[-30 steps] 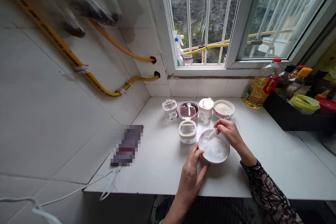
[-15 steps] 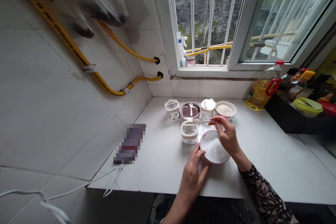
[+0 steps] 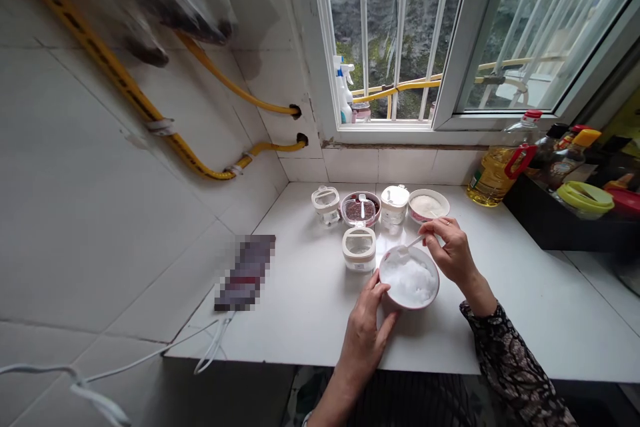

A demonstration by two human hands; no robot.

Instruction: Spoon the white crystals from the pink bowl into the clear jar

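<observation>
My left hand [image 3: 369, 320] grips the left side of a bowl [image 3: 438, 287] that holds white powder [image 3: 410, 279]. In my right hand [image 3: 450, 248] is a small white spoon [image 3: 411, 243], pinched by its handle, its head at the bowl's back left rim. Just behind the bowl on the left stands a clear jar [image 3: 359, 251] with a pale rim. Farther back are another clear jar [image 3: 326, 207], a bowl of dark red stuff [image 3: 373, 211] under a clear lid with a white spoon, a white-lidded jar [image 3: 395, 204] and a bowl of pale grains [image 3: 429, 205].
An oil bottle [image 3: 493, 173] and a black box [image 3: 535, 220] of bottles and lidded jars stand at the right. A blurred dark object [image 3: 245, 273] with a white cable [image 3: 213, 347] lies left. Yellow pipes [image 3: 185, 153] run along the wall.
My right hand has moved right and the spoon has shifted from over the near clear jar to the rim of the bowl of white powder. The left hand stays on the bowl.
</observation>
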